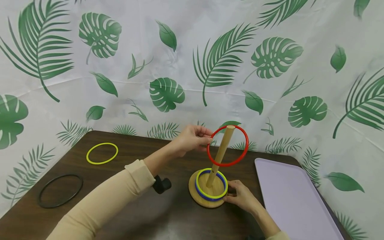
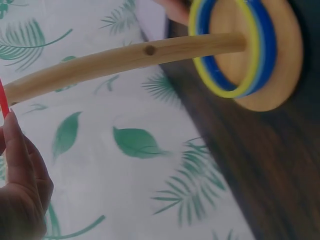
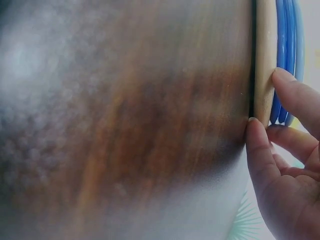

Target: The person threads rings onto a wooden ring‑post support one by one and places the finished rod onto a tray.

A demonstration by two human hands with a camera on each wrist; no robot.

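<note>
My left hand [image 1: 192, 140] pinches a red ring [image 1: 231, 164] at its left side. The ring is tilted at the top of a wooden peg [image 1: 223, 145]; I cannot tell whether the peg's tip is through it. The peg rises from a round wooden base [image 1: 205, 203]. Around its foot lie a yellow ring [image 2: 227, 93] and, beneath it, blue rings [image 3: 282, 40]. With thumb and fingers, my right hand [image 1: 241, 196] grips the base's right edge, beside the blue rings. In the left wrist view the red ring shows only as a sliver.
On the left of the dark table [image 1: 144, 213] lie another yellow ring [image 1: 102, 162] and a black ring [image 1: 60, 204]. A lilac tray [image 1: 291, 196] lies at the right. Behind the table hangs a leaf-patterned cloth [image 1: 186, 40]. A black device [image 1: 162, 185] shows at my left wrist.
</note>
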